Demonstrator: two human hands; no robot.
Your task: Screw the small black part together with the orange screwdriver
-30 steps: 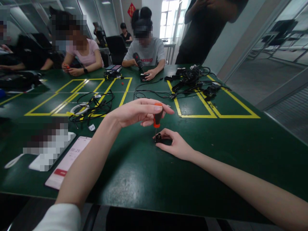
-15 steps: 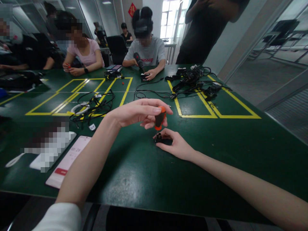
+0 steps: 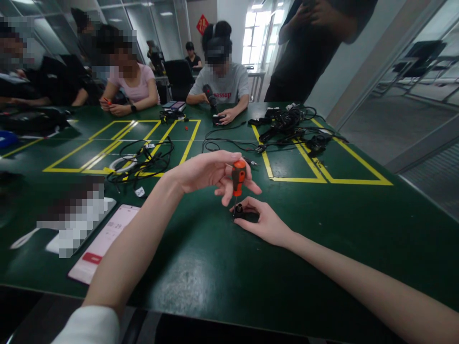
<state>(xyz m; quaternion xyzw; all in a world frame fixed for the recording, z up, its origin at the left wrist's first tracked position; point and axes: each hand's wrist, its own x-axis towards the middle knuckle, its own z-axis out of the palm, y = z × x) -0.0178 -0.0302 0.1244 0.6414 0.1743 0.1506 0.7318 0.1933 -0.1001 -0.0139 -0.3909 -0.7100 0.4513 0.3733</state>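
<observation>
An orange and black screwdriver (image 3: pixel 239 177) stands upright, its tip down at the left end of a small black part (image 3: pixel 249 217). My left hand (image 3: pixel 215 174) is at the screwdriver's handle, the thumb near its top and the other fingers spread around and behind it. Low on the green table, my right hand (image 3: pixel 267 220) holds the black part between thumb and fingers. A short dark cylinder (image 3: pixel 239 208) rises from the part beside the screwdriver's shaft. The exact spot under the tip is too small to make out.
Left of my left forearm lie a phone (image 3: pixel 103 243) and a white object (image 3: pixel 86 229). Tangled black cables (image 3: pixel 143 160) are beyond them, with a larger cable pile (image 3: pixel 287 124) at the back right. Across the green table (image 3: pixel 322 267), people sit handling tools.
The fingers of my left hand have spread and shifted around the handle, showing more of it. My right hand still holds the black part. The whole view has shifted slightly.
</observation>
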